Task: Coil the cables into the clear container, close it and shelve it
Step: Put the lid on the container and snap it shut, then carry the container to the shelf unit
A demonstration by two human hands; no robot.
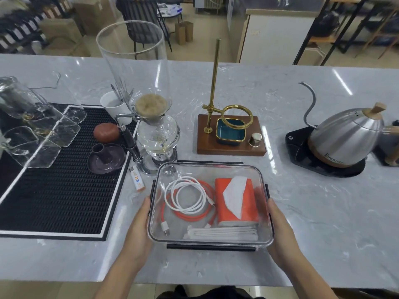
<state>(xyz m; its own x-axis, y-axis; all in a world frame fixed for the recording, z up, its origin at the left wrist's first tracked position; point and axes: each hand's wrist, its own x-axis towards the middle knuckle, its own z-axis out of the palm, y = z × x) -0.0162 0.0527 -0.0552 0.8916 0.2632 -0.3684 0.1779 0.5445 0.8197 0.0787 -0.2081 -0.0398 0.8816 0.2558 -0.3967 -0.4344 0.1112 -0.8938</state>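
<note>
Two hands hold the clear container (210, 203) at the near edge of the marble counter (302, 212): the left hand (138, 229) grips its left side, thumb up along the wall, and the right hand (280, 231) grips its right side the same way. A clear lid covers the box, with black latch bars showing on all four sides; I cannot tell whether they are snapped down. Inside, a white cable (187, 195) lies coiled on top of a coiled orange cable (194, 214) in the left half. An orange tissue pack (236, 201) with a white sheet sticking out sits in the right half, and folded white cloth (220, 233) lies along the near wall.

Just left of the box lies a small white and orange lighter (136, 179), beside the black ribbed drain mat (60, 180). On the mat stand a dark purple saucer-shaped holder (106, 158), a reddish-brown rounded piece (106, 132) and clear glass dishes (38, 134).

Behind the box stands a glass siphon coffee maker (155, 126) with a white cup (114, 106) of utensils beside it. To its right is a wooden base (231, 137) carrying a brass pour-over stand (213, 87) and a teal dish (231, 131). Further right, a steel gooseneck kettle (345, 139) rests on a black base.
</note>
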